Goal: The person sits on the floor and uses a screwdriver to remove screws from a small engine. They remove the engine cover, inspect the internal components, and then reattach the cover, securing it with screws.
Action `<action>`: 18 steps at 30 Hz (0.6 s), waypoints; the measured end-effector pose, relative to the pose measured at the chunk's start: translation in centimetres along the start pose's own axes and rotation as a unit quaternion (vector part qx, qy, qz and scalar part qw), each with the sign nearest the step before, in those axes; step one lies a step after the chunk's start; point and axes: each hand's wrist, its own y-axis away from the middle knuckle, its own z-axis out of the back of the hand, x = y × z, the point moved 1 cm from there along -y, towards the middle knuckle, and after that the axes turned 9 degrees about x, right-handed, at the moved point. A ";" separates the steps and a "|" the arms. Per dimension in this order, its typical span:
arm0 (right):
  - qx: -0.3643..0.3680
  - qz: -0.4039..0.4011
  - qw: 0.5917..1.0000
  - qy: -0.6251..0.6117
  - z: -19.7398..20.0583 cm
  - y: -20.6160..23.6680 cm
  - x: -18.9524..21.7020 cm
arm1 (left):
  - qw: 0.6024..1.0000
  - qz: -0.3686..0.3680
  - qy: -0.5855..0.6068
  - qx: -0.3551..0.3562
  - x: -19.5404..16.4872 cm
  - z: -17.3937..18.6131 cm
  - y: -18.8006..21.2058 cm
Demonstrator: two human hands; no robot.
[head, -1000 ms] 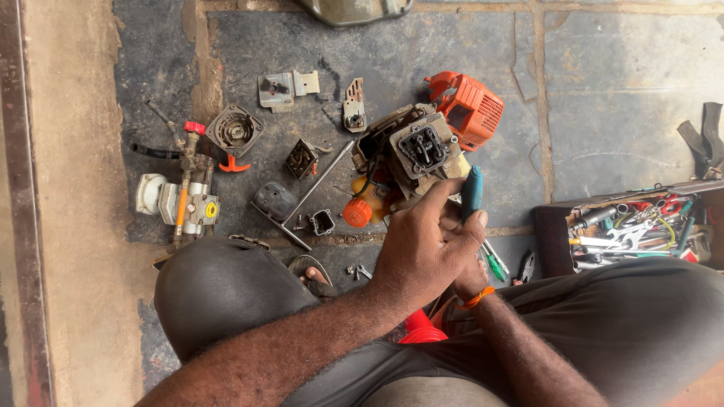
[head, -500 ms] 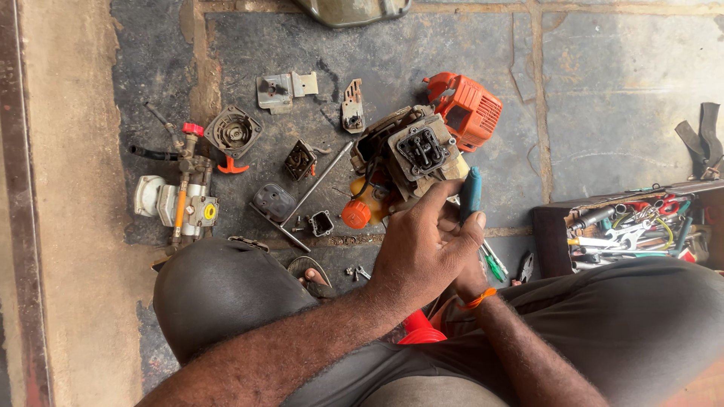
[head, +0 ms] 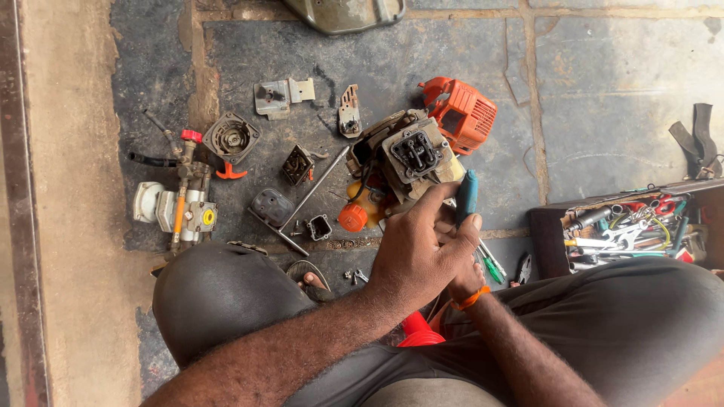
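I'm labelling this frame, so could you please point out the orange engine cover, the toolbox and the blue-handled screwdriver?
orange engine cover [head: 464, 113], head view, ribbed top.
toolbox [head: 544, 240], head view, dark left wall.
blue-handled screwdriver [head: 466, 197], head view, handle.

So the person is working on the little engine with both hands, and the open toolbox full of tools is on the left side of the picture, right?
Not quite. In the head view both hands, the left hand and the right hand, are at the engine, but the open toolbox full of tools sits on the right side of the picture, not the left.
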 end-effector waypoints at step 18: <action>-0.074 -0.159 0.978 -0.110 -1.8 0.3 1.3 | 1.000 0.007 0.009 0.012 0.1 0.5 0.4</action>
